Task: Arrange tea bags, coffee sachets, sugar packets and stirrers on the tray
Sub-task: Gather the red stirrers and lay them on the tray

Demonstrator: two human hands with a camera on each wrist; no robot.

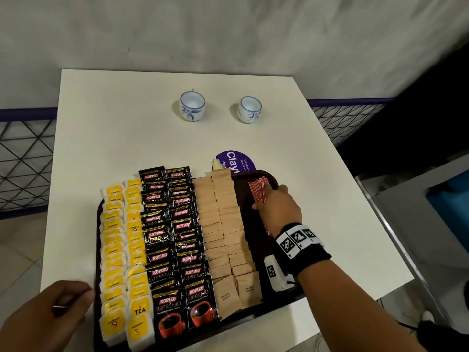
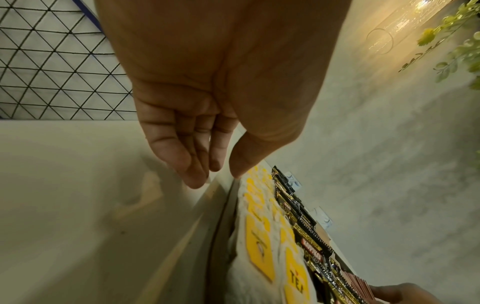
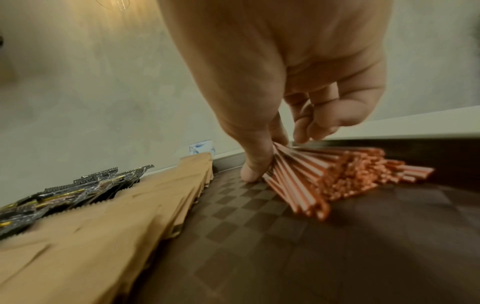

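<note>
The bundle of stirrers lay in the bare right-hand strip of the tray, in the right centre of the head view, its long axis running up and down the frame, roughly parallel to the columns beside it. The right hand was directly over that bundle, so it was by far the nearer hand; its thumb sat at the bundle's left side and its fingers curled over the right, pinching the stirrers together. The left hand hovered at the lower left of the frame, just off the tray's left edge over the worktop, fingers loosely bent and close together, holding nothing. To the left of the stirrers ran two columns each of sugar packets, coffee sachets and tea bags, overlapping like tiles. Any straightening probably meant sliding the bundle along its own length, with the sugar column a close neighbour to avoid. The right wrist view showed what the head view hid: the near stirrer ends fanned unevenly on the tray's chequered floor. The left wrist view confirmed the left palm was empty. Two cups stood well apart at the top of the worktop.
</note>
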